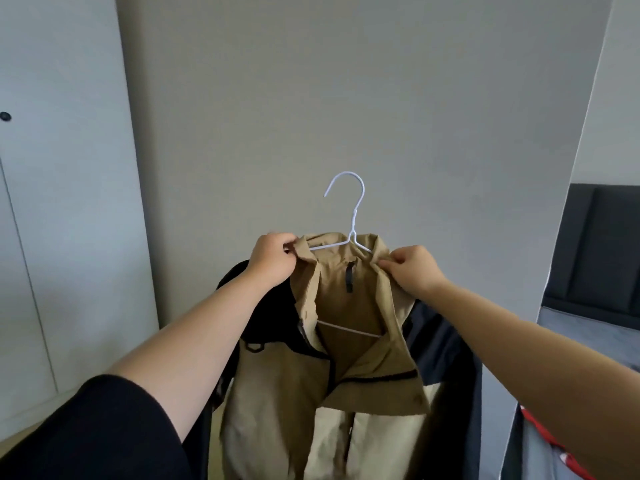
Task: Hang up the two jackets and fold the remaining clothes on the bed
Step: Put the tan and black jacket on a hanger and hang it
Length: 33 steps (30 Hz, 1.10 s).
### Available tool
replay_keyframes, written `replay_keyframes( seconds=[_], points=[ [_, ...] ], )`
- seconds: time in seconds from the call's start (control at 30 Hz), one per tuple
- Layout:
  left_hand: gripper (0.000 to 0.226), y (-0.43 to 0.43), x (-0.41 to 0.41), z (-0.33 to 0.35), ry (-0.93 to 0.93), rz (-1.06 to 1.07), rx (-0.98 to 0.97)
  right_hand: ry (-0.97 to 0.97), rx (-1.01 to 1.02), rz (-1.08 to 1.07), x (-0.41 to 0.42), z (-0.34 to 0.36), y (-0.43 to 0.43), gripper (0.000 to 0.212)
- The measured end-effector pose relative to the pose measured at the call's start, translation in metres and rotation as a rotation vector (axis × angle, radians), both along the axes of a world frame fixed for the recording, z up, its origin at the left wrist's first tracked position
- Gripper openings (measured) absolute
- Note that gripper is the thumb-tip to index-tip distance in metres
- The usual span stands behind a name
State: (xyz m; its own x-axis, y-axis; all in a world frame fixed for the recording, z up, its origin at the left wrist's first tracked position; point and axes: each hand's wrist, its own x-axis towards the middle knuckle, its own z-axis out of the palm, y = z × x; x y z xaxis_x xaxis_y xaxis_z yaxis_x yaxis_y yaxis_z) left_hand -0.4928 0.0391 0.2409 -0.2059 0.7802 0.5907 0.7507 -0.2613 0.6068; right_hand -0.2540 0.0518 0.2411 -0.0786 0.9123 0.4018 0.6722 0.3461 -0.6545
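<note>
The tan jacket (pixel 349 341) hangs on a white wire hanger (pixel 349 216) held up between both hands, open at the front. The left hand (pixel 273 259) pinches the collar's left edge; the right hand (pixel 414 270) pinches its right edge. The hook rises free above the hands against a bare grey wall (pixel 346 98). Beyond the right hand lies the bed (pixel 588 323); beyond the left, a white wardrobe door (pixel 52 202).

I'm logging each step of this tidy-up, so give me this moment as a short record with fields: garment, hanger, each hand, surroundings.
garment: tan jacket with dark trim, front open, held up on a hanger
hanger: white wire hanger, inside the collar, hook free, on no rail
left hand: left hand pinches the collar's left side
right hand: right hand pinches the collar's right side
surroundings: grey wall behind, bed at right
</note>
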Motion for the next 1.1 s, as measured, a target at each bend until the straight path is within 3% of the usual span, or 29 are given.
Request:
replay_keyframes(
  seconds=[0.1, 0.13, 0.2, 0.27, 0.33, 0.4, 0.47, 0.5, 0.57, 0.63, 0.7, 0.8, 0.87, 0.93, 1.0, 1.1],
  points=[
    [0.019, -0.001, 0.007, 0.010, -0.230, 0.095, -0.047, 0.034, 0.061, -0.170, -0.006, -0.009, 0.003, 0.037],
    [0.036, -0.002, 0.012, 0.011, -0.244, 0.100, -0.130, 0.031, 0.073, -0.200, -0.007, -0.011, 0.003, 0.036],
    [0.068, -0.006, 0.022, 0.007, -0.092, 0.087, -0.365, 0.033, 0.100, -0.235, -0.009, -0.014, 0.002, 0.035],
    [0.062, -0.010, 0.032, -0.004, 0.068, 0.111, -0.421, 0.046, 0.122, -0.245, -0.009, -0.017, 0.001, 0.034],
    [0.036, -0.014, 0.037, -0.012, 0.021, 0.132, -0.292, 0.068, 0.137, -0.256, -0.005, -0.017, -0.001, 0.032],
    [0.025, -0.009, 0.033, -0.012, -0.247, 0.003, -0.250, 0.097, 0.152, -0.289, 0.000, -0.015, -0.002, 0.030],
    [0.023, -0.013, 0.028, -0.004, -0.746, -0.322, -0.398, 0.128, 0.177, -0.330, 0.009, -0.009, -0.002, 0.030],
    [0.022, -0.017, 0.024, -0.003, -0.896, -0.428, -0.439, 0.146, 0.191, -0.348, 0.013, -0.005, -0.002, 0.032],
    [0.021, -0.019, 0.017, -0.011, -0.971, -0.475, -0.426, 0.190, 0.218, -0.357, 0.023, 0.003, -0.002, 0.034],
    [0.022, -0.018, 0.014, -0.026, -0.841, -0.409, -0.430, 0.222, 0.224, -0.332, 0.025, 0.006, -0.004, 0.035],
    [0.021, -0.012, 0.018, -0.041, -0.533, -0.225, -0.374, 0.213, 0.199, -0.293, 0.019, 0.003, -0.006, 0.034],
    [0.015, -0.011, 0.021, -0.037, -0.129, 0.193, 0.090, 0.199, 0.147, -0.229, 0.012, -0.006, -0.008, 0.032],
    [0.025, -0.011, 0.021, -0.028, 0.055, 0.127, 0.294, 0.167, 0.152, -0.188, 0.013, -0.009, -0.009, 0.034],
    [0.030, -0.009, 0.024, -0.019, 0.198, -0.092, 0.109, 0.148, 0.174, -0.150, 0.015, -0.008, -0.011, 0.035],
    [0.017, -0.008, 0.029, -0.015, 0.207, -0.212, -0.108, 0.144, 0.182, -0.114, 0.018, -0.007, -0.013, 0.036],
    [0.043, -0.004, 0.038, -0.011, 0.063, -0.156, -0.105, 0.169, 0.158, -0.111, 0.028, -0.003, -0.016, 0.036]
  ],
)
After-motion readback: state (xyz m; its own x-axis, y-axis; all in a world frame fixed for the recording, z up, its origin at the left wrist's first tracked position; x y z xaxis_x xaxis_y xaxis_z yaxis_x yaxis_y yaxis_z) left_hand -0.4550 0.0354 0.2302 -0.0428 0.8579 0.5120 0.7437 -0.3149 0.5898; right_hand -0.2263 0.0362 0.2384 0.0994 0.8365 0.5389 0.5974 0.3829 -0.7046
